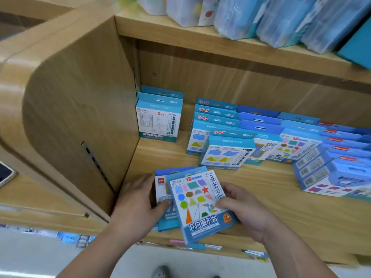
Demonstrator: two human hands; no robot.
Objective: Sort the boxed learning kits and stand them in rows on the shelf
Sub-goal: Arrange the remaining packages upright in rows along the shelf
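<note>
A blue boxed kit with coloured shapes on its front (200,205) lies on top of a small pile of boxes (163,197) at the front edge of the wooden shelf (271,199). My right hand (239,209) grips the top kit by its right side. My left hand (138,201) holds the pile underneath from the left, thumb on a lower box. Two white-and-blue kits (159,117) stand upright at the back left. Rows of blue kits (226,137) stand further right.
A wooden side panel (80,117) closes the shelf on the left. The upper shelf (220,39) carries wrapped blue packs (281,19). Leaning kits (331,169) crowd the right end. A phone (5,174) lies on a ledge at far left. A shoe (161,272) shows on the floor.
</note>
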